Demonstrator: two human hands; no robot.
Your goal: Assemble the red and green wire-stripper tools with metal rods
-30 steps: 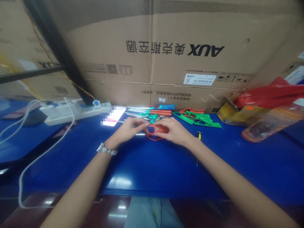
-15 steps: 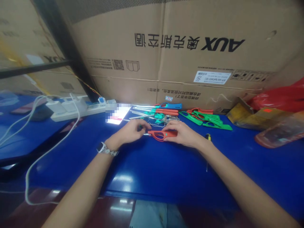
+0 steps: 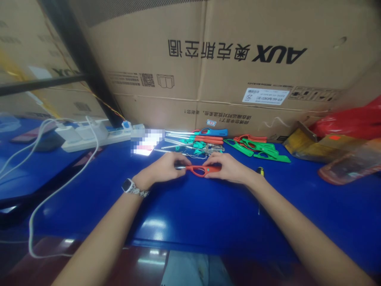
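Observation:
A red long-nosed lighter (image 3: 199, 171) with an oval trigger loop lies level just above or on the blue table. My right hand (image 3: 228, 167) is closed round its handle end, fingertips on top. At the other end, my left hand (image 3: 166, 166) pinches the lighter's front, where a short length of metal tube shows between thumb and fingers. Just behind my hands lies a group of metal tubes (image 3: 178, 135), small teal parts (image 3: 199, 146) and thin wires. Red handle shells (image 3: 210, 140) and a blue lighter (image 3: 216, 132) lie with them.
Green and red shells (image 3: 262, 150) lie to the right, near a yellow-black screwdriver (image 3: 260, 171). A lit phone-like screen (image 3: 147, 143) and a power strip (image 3: 98, 139) with cables are leftward. Opened carton (image 3: 309, 145) and clear plastic container (image 3: 345, 169) stand far right. A large cardboard box (image 3: 190, 87) forms the back.
My left fingers have closed in on the lighter's front end, and the tube now shows between them. A small teal part behind the left hand has come into sight. My right hand keeps its hold.

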